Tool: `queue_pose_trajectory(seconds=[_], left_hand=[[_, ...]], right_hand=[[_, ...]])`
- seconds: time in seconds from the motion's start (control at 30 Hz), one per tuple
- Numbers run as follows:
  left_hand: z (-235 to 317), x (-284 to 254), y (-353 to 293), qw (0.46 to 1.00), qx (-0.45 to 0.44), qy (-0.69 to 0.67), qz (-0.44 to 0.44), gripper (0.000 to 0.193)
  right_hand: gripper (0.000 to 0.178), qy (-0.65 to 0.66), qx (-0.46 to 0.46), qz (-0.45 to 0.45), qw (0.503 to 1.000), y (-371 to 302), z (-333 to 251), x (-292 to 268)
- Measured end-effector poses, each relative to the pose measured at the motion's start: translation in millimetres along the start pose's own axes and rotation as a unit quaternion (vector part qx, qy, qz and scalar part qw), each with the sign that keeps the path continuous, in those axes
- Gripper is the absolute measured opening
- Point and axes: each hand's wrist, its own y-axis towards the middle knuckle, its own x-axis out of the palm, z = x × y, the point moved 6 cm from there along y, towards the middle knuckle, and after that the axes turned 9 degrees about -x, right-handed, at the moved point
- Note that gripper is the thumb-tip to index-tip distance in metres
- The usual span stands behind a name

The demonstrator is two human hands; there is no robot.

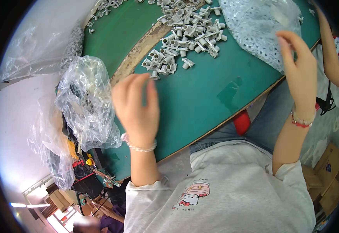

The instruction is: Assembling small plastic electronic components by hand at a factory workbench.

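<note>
My left hand (136,103) is over the green table's left part, slightly blurred, its thumb and fingers apart. Close to its fingertips lies a small grey plastic fitting (154,76), at the near end of a loose pile of such fittings (192,33), each with a short tube and a flange. My right hand (299,68) is raised at the table's right edge, thumb and forefinger tips brought together over the side of a clear plastic bag (255,33) full of fittings. What lies between those tips, if anything, cannot be made out.
The green table (189,116) has a worn wooden strip (138,48) across it. Crumpled clear bags (88,101) stand at the left. A red rounded object (242,122) shows below the table edge. Cardboard boxes (325,178) are lower right; another person's arm (330,54) is far right.
</note>
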Motion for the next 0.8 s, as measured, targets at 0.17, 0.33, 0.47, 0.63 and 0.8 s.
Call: queue_pose_trajectory(seconds=[0.17,0.33,0.47,0.63,0.8], left_hand=[[12.9,24.2,-4.1,0.996,0.0,-0.038,-0.086,0.035],[2.6,21.2,-5.1,0.993,-0.024,-0.075,-0.088,0.029],[1.2,24.3,-5.5,0.979,-0.048,-0.148,-0.132,0.022],[8.5,23.9,-3.8,0.98,-0.019,-0.153,-0.128,0.017],[-2.5,16.9,-2.9,0.987,-0.073,-0.113,-0.09,0.022]], right_hand=[[0.02,-0.036,0.004,-0.082,0.996,18.1,13.9,19.8],[0.023,-0.056,-0.145,-0.061,0.986,28.5,18.0,27.9],[0.026,-0.009,-0.1,-0.102,0.99,32.3,5.7,24.7],[0.021,-0.027,-0.024,-0.185,0.982,36.2,3.0,26.9],[0.022,-0.001,-0.071,-0.148,0.986,39.8,9.9,40.4]])
